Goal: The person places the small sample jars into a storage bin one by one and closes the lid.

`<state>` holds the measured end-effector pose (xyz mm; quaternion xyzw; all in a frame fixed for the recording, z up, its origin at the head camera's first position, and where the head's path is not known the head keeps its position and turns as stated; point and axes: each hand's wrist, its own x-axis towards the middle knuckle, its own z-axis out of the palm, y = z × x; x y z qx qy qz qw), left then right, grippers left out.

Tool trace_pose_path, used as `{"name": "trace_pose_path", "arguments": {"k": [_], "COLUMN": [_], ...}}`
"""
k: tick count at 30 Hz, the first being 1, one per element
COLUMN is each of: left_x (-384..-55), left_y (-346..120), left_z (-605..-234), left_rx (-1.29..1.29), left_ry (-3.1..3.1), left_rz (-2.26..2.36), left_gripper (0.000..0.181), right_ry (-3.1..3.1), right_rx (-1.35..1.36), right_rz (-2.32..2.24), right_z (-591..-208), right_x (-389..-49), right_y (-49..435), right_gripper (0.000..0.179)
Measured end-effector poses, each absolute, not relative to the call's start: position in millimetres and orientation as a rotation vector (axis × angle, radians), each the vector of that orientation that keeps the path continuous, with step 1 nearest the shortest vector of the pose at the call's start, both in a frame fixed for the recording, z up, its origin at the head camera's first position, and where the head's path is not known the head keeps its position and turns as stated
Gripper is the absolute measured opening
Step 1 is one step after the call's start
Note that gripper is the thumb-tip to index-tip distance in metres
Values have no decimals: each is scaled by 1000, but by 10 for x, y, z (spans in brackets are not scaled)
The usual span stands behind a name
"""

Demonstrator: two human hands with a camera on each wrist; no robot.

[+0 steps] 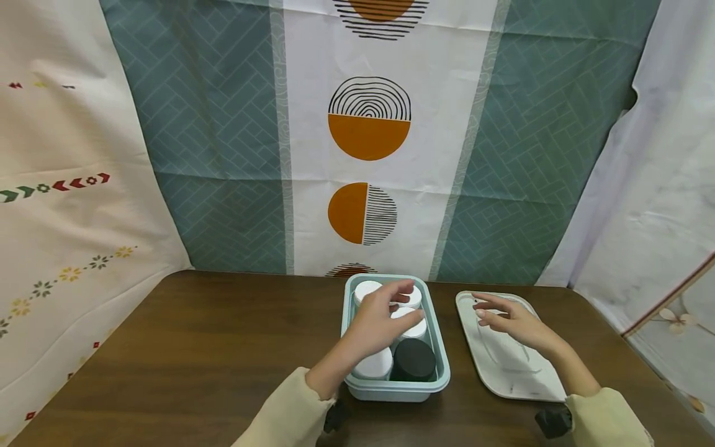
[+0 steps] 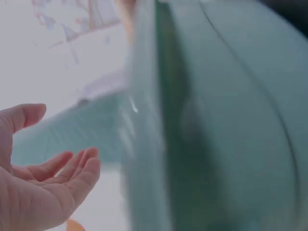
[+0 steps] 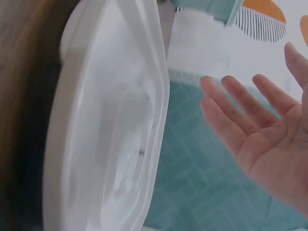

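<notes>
My left hand [image 1: 381,316] hovers over a pale blue-green plastic box [image 1: 398,392], fingers loosely bent and holding nothing. Inside the box stand several jars with round lids: white lids [image 1: 373,365] and a dark lid [image 1: 414,359] at the near right. Part of the contents is hidden behind the hand. In the left wrist view, the box wall [image 2: 231,125] rises blurred beside the hand [image 2: 48,187]. My right hand [image 1: 516,324] is above a flat white lid-like tray [image 1: 522,382], with nothing in its grasp. The right wrist view shows its fingers [image 3: 240,106] spread near the white tray [image 3: 120,101].
A dark brown wooden table [image 1: 212,347] bears the box and the tray, the tray lying to the right of the box. A patterned cloth [image 1: 223,136] hangs behind the table, with pale cloths at the left and right sides.
</notes>
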<state>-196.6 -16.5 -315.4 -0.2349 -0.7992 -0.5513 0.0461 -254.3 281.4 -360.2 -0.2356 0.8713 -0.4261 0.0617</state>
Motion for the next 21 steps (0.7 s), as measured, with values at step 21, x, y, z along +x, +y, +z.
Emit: {"name": "trace_pose_path", "arguments": {"k": [21], "left_x": [-1691], "left_y": [1126], "left_z": [-3441], "left_rx": [-531], "left_ry": [-2543], "left_rz": [-1750], "left_gripper": [63], "right_ry": [2797], "right_rx": [-382], "right_rz": [-1248], "right_z": [-3696], "right_x": [-2433], "right_y": [3527], "right_gripper": [56]}}
